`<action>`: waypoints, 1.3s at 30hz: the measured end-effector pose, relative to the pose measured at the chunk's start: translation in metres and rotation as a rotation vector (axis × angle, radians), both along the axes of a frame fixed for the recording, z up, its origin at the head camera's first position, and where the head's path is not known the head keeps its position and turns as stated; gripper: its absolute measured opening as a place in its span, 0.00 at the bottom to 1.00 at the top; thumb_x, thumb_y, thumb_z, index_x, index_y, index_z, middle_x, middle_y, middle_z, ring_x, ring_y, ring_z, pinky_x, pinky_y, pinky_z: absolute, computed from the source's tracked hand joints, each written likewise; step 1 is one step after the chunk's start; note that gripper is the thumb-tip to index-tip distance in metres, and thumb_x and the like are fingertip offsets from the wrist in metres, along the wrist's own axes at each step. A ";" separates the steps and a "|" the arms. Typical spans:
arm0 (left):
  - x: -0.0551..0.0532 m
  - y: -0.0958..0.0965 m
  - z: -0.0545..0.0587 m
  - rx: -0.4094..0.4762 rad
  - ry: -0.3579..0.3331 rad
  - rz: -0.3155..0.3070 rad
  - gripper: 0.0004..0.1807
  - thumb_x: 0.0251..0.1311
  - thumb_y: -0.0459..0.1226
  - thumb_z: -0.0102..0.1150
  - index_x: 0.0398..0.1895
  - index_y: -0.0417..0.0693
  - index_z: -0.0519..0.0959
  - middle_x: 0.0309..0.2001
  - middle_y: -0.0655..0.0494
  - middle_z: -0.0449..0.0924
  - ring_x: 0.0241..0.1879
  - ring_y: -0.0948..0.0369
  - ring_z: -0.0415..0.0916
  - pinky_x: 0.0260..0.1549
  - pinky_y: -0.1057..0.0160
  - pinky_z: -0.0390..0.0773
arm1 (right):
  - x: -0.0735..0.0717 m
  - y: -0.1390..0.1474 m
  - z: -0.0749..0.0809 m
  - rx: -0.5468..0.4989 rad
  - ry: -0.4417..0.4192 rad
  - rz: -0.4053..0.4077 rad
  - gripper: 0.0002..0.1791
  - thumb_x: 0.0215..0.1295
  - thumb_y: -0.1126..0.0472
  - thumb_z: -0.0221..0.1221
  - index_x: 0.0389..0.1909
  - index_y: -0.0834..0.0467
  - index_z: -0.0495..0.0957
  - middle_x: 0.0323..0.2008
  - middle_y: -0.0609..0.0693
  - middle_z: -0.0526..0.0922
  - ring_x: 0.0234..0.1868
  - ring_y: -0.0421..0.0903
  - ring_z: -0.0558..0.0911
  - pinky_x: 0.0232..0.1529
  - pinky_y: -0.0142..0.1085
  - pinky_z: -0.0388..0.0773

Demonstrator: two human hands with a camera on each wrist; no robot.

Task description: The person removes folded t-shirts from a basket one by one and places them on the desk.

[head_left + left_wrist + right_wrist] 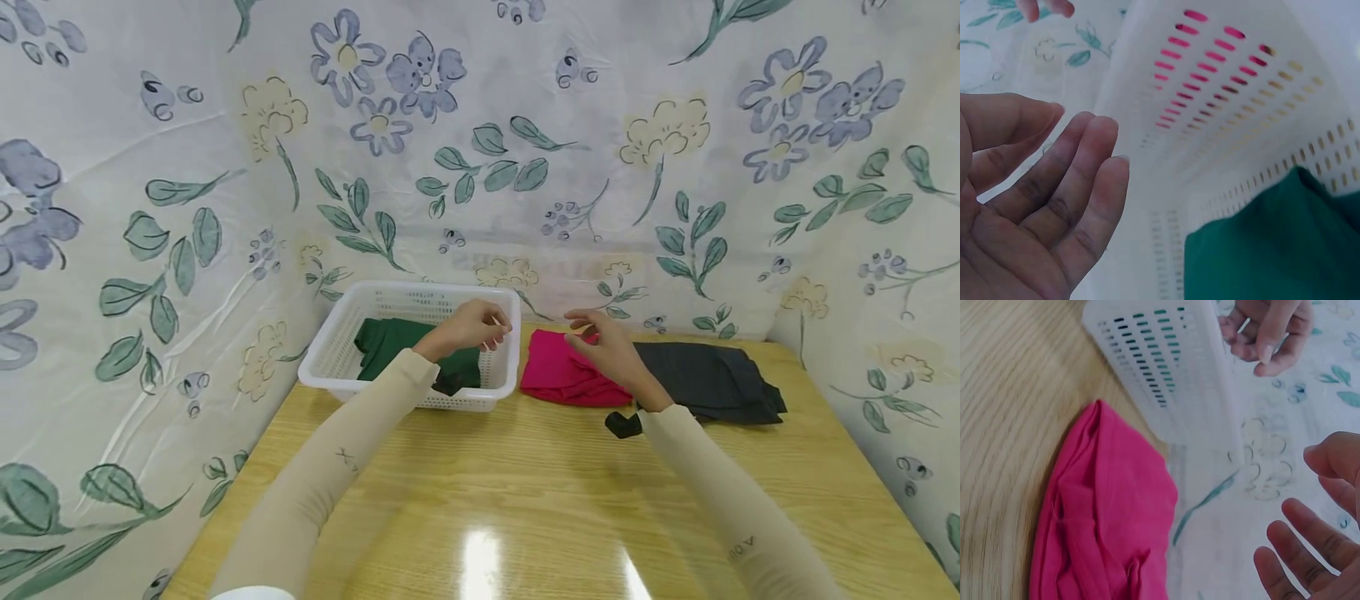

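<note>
My left hand (pixel 474 325) hangs over the right end of a white plastic basket (pixel 330 354), its fingers loosely bent around nothing. Folded dark green cloth (pixel 397 342) lies inside the basket, partly hidden by that hand and wrist in the head view. Above a folded bright pink cloth (pixel 551 371) is my right hand (pixel 609 346), fingers spread and relaxed, thumb apart from them. In the right wrist view the pink cloth (pixel 1110 506) lies below the hand, next to the basket's slotted end wall (pixel 1147 356).
Right of the pink cloth, a folded dark grey cloth (pixel 705 379) lies on the wooden table (pixel 450 483). Flower-printed sheeting (pixel 480 183) stands behind the table and along both sides. The basket is close to the back sheeting.
</note>
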State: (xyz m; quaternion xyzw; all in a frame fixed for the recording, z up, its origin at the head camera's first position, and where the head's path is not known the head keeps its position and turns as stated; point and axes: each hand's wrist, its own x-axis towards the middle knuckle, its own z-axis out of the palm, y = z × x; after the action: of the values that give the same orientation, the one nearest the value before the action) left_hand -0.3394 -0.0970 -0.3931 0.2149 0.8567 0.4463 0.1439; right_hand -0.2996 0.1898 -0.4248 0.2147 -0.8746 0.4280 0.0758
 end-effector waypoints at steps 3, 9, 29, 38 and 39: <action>0.001 -0.009 -0.001 -0.001 -0.026 0.002 0.14 0.75 0.36 0.56 0.53 0.31 0.81 0.42 0.34 0.82 0.43 0.37 0.81 0.45 0.42 0.83 | -0.002 -0.011 0.000 -0.007 0.016 0.021 0.23 0.73 0.61 0.64 0.66 0.58 0.75 0.54 0.60 0.81 0.49 0.56 0.82 0.46 0.51 0.82; 0.000 -0.029 -0.003 -0.007 -0.045 0.018 0.12 0.77 0.36 0.54 0.51 0.37 0.81 0.44 0.34 0.82 0.43 0.38 0.81 0.47 0.38 0.80 | -0.002 -0.033 0.003 -0.031 0.010 0.048 0.23 0.72 0.62 0.64 0.65 0.58 0.76 0.55 0.60 0.82 0.50 0.57 0.82 0.47 0.50 0.83; -0.015 -0.098 0.000 -0.120 -0.050 0.199 0.17 0.78 0.37 0.52 0.58 0.33 0.78 0.50 0.36 0.81 0.39 0.50 0.83 0.48 0.43 0.82 | -0.005 -0.112 0.008 -0.026 0.022 0.192 0.21 0.72 0.63 0.63 0.63 0.61 0.77 0.54 0.59 0.82 0.46 0.51 0.82 0.50 0.43 0.83; -0.017 -0.119 -0.001 -0.155 -0.051 0.239 0.17 0.78 0.35 0.51 0.59 0.29 0.77 0.50 0.36 0.80 0.37 0.52 0.83 0.42 0.49 0.84 | -0.002 -0.138 0.005 0.002 0.032 0.211 0.20 0.73 0.65 0.62 0.63 0.63 0.78 0.54 0.60 0.82 0.45 0.52 0.84 0.49 0.42 0.82; -0.016 -0.122 -0.001 -0.159 -0.051 0.244 0.17 0.78 0.35 0.50 0.60 0.29 0.77 0.51 0.35 0.80 0.38 0.51 0.83 0.42 0.49 0.84 | -0.001 -0.139 0.004 0.003 0.031 0.204 0.19 0.73 0.65 0.62 0.62 0.63 0.78 0.53 0.60 0.83 0.45 0.52 0.84 0.48 0.42 0.83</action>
State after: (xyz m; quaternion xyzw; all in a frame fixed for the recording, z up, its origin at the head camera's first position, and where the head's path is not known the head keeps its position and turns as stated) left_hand -0.3559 -0.2188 -0.3937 0.0856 0.9053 0.3964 0.1268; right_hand -0.3008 0.0506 -0.4206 0.3095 -0.8476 0.4288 0.0447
